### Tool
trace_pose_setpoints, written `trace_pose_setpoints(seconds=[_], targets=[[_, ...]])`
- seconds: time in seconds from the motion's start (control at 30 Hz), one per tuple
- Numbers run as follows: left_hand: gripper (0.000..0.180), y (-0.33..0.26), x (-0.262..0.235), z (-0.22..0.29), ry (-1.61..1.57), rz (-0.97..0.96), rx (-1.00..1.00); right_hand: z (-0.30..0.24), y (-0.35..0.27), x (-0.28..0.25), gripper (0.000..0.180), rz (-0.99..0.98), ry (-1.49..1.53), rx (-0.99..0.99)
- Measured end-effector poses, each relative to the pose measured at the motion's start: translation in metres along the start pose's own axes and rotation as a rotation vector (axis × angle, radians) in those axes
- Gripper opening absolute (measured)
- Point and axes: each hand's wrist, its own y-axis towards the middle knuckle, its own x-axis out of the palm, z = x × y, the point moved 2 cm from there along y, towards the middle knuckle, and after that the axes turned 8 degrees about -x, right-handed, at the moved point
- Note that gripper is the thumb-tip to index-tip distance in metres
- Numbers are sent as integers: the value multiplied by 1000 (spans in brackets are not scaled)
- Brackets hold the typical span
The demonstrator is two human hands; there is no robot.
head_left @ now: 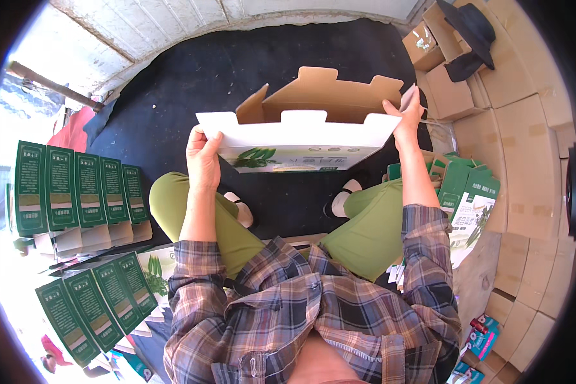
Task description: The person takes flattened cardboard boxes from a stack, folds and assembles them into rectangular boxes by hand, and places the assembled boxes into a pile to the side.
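Green cartons (62,185) are sitting in two rows left of the box (288,136). Left hand (203,153) is pinching the box's left end; box is spanning both hands, mouth up, over black sheet (237,70). Right hand (408,121) is gripping its right end. Carton pile (456,179) is lying right of the box.
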Motion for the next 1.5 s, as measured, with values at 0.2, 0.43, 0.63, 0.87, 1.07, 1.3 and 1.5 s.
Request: trace_pose_setpoints(seconds=[0.2, 0.43, 0.63, 0.87, 1.07, 1.3, 1.5], targets=[[14, -5, -1, 4, 34, -6, 60, 15, 8, 4, 74, -151, 702, -18], [23, -12, 1, 2, 681, 104, 218, 5, -2, 19, 61, -459, 801, 132], [60, -20, 19, 15, 1379, 295, 329, 1, -6, 20, 56, -506, 905, 178], [65, -22, 45, 9, 1916, 251, 523, -3, -9, 23, 52, -485, 876, 172], [33, -9, 40, -16, 1646, -194, 682, -3, -8, 26, 55, -516, 833, 79], [34, -3, 37, -22, 1669, -85, 499, -6, -10, 25, 53, -484, 755, 58], [39, 2, 41, -25, 1671, -79, 487, -21, -18, 19, 63, -479, 538, -156]])
